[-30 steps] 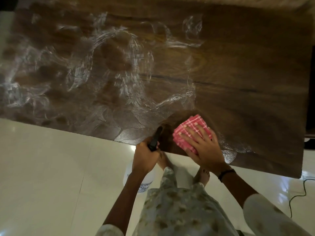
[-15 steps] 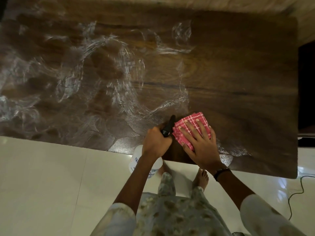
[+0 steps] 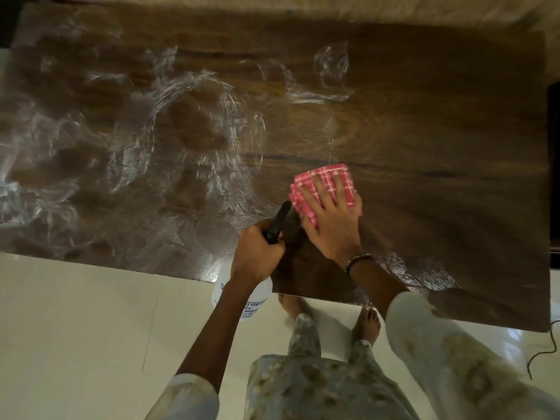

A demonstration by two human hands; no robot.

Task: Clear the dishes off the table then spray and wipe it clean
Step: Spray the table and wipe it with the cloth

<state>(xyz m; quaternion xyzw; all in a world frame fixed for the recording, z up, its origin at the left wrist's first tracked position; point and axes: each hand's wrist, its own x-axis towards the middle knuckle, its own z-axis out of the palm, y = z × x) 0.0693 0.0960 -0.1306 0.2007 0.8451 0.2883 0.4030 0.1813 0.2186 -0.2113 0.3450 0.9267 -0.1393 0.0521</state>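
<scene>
The right hand (image 3: 331, 222) presses the pink checked cloth (image 3: 322, 189) flat on the wooden worktop (image 3: 439, 131), fingers spread to bear evenly for wiping. The left hand (image 3: 257, 253) has its grip clamped round the spray bottle (image 3: 239, 295) (held off the near edge, probably ready for another squirt); no dishes show.

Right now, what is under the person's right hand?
A folded pink checked cloth lies under the right hand, pressed flat on the dark wooden table. The table beneath it is covered.

1. I see a pink cloth (image 3: 324, 189) checked with white lines.
2. The table (image 3: 439, 122) is dark brown wood grain, smeared with whitish swirls.
3. The spray bottle (image 3: 242, 295) is white, its nozzle black.
4. The floor (image 3: 75, 328) is cream tile.
</scene>
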